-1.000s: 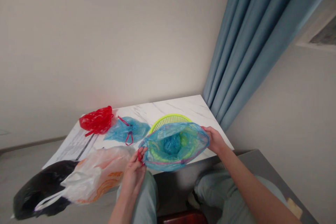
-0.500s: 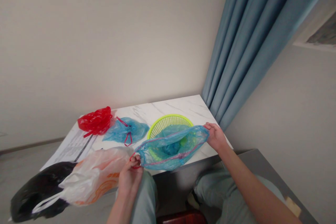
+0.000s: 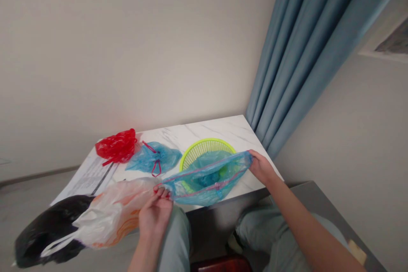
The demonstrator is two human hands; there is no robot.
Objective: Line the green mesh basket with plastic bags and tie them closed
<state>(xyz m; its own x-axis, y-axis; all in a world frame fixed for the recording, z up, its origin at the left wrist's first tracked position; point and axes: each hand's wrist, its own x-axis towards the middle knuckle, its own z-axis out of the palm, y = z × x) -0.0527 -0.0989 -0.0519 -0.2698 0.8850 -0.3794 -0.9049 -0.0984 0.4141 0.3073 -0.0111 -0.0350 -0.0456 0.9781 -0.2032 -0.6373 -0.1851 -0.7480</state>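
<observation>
My left hand pinches the red-trimmed left end of a translucent blue plastic drawstring bag. My right hand grips the bag's other end, so the bag stretches nearly flat between them. A darker blue wad shows through the plastic. The bag hangs over the front of a lime-green plastic basket, hiding most of it. A crumpled blue bag with red ties lies on the table behind my left hand, beside a red plastic bag.
A white marble-patterned table holds printed papers at its left. A white-and-orange plastic bag and a black plastic bag lie at lower left. My jeans-clad knees sit below the table edge, and a blue curtain hangs at the right.
The bag's mouth has narrowed as my hands pulled it flatter. My left hand has moved slightly down and left, and the bag now covers less of the basket.
</observation>
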